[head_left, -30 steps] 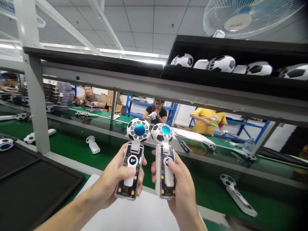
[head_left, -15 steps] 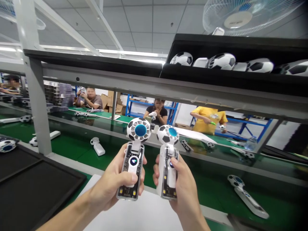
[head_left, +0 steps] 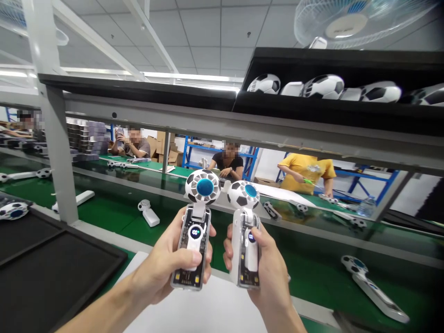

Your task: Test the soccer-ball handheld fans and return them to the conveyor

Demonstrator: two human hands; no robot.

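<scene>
My left hand point(head_left: 173, 254) is wrapped round the handle of a handheld fan point(head_left: 203, 187) with a football-patterned head and blue centre. The thumb presses the white strip below its round display, which is lit and reads 100. In my right hand point(head_left: 268, 256) is a second handheld fan point(head_left: 243, 194) of the same kind, turned slightly sideways. The right thumb lies by its lit display and covers part of it. Both fans stand upright side by side, heads up, above a white sheet point(head_left: 194, 310).
Several like fans, one of them a folded-out fan point(head_left: 374, 289), lie on the green conveyor belt point(head_left: 114, 222). A black tray point(head_left: 62, 273) is at left. More fan heads sit in a black tray point(head_left: 322, 58) on the overhead shelf point(head_left: 145, 97). Co-workers sit across the belt.
The left fan's display has changed to read 100; the right one now shows digits too. Fans on the belt have shifted right in view. My hands keep their grip.
</scene>
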